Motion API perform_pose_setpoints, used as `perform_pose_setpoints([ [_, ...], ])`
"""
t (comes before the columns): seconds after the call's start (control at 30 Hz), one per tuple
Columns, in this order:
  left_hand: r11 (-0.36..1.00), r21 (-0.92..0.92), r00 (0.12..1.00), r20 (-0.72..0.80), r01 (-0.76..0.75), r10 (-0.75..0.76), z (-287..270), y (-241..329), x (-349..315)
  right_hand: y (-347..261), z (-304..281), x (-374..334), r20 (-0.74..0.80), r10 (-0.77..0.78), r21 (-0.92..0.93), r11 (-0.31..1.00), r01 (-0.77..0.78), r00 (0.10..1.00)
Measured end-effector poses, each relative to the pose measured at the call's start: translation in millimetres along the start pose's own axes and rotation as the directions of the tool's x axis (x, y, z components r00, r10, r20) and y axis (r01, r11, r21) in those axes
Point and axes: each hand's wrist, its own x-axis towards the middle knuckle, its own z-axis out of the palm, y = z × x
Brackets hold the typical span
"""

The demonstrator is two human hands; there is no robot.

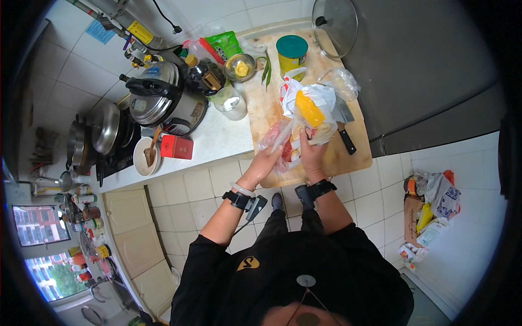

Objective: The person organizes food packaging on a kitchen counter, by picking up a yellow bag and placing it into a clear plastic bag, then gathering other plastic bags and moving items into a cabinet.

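Observation:
My left hand [265,163] is closed on the side of a clear plastic bag [281,164] with something reddish inside. My right hand [312,156] grips the bag's other side, close to a pale bundle, so both hands hold it above the front of the wooden cutting board [355,159]. Just beyond my fingers lies a crumpled white plastic bag [324,96] with a yellow packet [310,110]. Partly under that bag, a cleaver [347,139] rests with its black handle toward me. The exact contents of the clear bag cannot be made out.
At the board's back stand a green-lidded tin [292,50] and green peppers [266,68]. A glass lid [336,27] leans on the dark panel at right. Leftward are a small metal bowl [231,73], glass jar [234,108], dark bottle [209,77], pressure cooker [190,111] and red box [176,147].

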Motion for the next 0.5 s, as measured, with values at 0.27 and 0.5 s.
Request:
perform_pose_setpoints([
  [0.27,0.981,0.076,0.964,-0.185,-0.177,0.189,32,-19,12,-13,-24,-8,-0.122,0.169,-0.244,0.950,-0.195,0.978],
  [0.5,0.727,0.378,0.795,0.044,-0.574,0.605,68,-11,-13,-24,-35,1,-0.216,0.315,0.011,0.947,-0.320,0.924],
])
